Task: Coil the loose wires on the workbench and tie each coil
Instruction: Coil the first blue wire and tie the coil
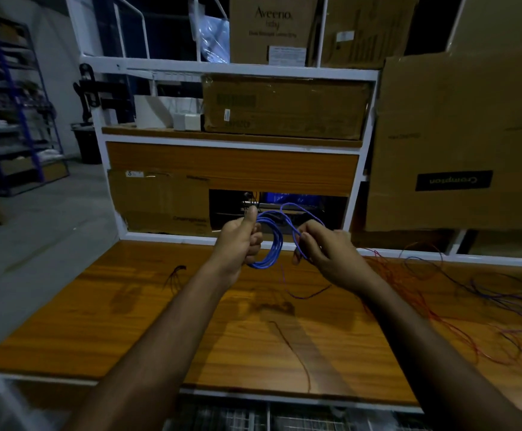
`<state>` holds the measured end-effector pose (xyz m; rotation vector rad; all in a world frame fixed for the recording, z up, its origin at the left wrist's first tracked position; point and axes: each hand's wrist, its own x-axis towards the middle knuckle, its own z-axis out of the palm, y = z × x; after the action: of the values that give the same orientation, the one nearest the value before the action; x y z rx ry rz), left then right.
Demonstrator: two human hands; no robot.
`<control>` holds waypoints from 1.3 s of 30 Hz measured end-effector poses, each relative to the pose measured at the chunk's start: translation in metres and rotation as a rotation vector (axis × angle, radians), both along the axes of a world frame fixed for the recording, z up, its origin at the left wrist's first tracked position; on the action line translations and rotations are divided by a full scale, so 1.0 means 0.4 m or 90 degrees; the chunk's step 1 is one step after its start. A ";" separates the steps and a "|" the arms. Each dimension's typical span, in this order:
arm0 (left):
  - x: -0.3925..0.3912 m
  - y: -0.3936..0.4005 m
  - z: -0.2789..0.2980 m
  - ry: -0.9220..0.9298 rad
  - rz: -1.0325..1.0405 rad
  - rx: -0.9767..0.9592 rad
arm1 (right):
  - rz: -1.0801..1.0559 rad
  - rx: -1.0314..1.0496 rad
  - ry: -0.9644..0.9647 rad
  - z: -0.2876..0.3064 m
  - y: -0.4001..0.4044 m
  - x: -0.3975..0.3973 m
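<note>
Above the wooden workbench, the blue wire coil is gripped upright in the left hand, its loose strand being pinched just rightward by the right hand.

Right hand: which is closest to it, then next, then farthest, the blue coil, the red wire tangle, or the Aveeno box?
1. blue wire coil: pinched by the right hand.
2. red wire tangle: on the bench, to the right.
3. Aveeno box: top shelf, far back.

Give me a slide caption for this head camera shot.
Left hand grips a blue wire coil while the right hand pinches its free strand above the workbench.
</note>
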<state>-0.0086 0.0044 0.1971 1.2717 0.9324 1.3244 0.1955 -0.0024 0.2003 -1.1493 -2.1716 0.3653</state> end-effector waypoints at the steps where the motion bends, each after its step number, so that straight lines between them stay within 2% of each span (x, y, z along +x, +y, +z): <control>1: 0.007 -0.002 0.002 0.004 0.004 0.007 | 0.017 -0.020 0.036 0.002 -0.001 0.001; 5: 0.031 -0.006 0.004 0.041 0.005 0.041 | 0.010 -0.055 0.116 -0.002 0.006 0.009; 8: 0.046 -0.009 -0.005 0.129 0.020 0.083 | 0.008 -0.012 0.100 -0.010 0.019 0.006; 15: 0.048 -0.013 -0.013 0.138 0.022 0.089 | 0.028 -0.027 0.122 -0.006 0.014 -0.013; 19: 0.036 -0.008 -0.008 0.219 0.053 0.089 | -0.005 0.000 0.135 -0.017 0.014 -0.019; 24: 0.033 -0.001 -0.015 0.275 0.051 0.100 | -0.011 -0.036 0.206 -0.021 0.005 -0.023; 30: 0.039 0.006 -0.018 0.370 0.110 0.135 | -0.032 -0.010 0.163 -0.015 -0.003 -0.030; 32: 0.024 0.013 -0.022 0.384 0.121 0.130 | -0.037 -0.088 0.268 -0.001 0.000 -0.030; 35: -0.007 0.024 -0.036 0.398 0.162 0.105 | 0.003 -0.324 0.554 0.035 0.013 0.013; 36: -0.018 0.028 -0.041 0.400 0.176 0.094 | 0.043 -0.396 0.605 0.043 0.021 0.037; 39: -0.044 0.037 -0.048 0.398 0.191 0.080 | 0.117 -0.467 0.586 0.057 0.042 0.097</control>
<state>-0.0263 0.0191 0.1779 1.7430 1.5396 1.2379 0.2343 0.0143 0.2232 -0.8415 -1.3144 1.5218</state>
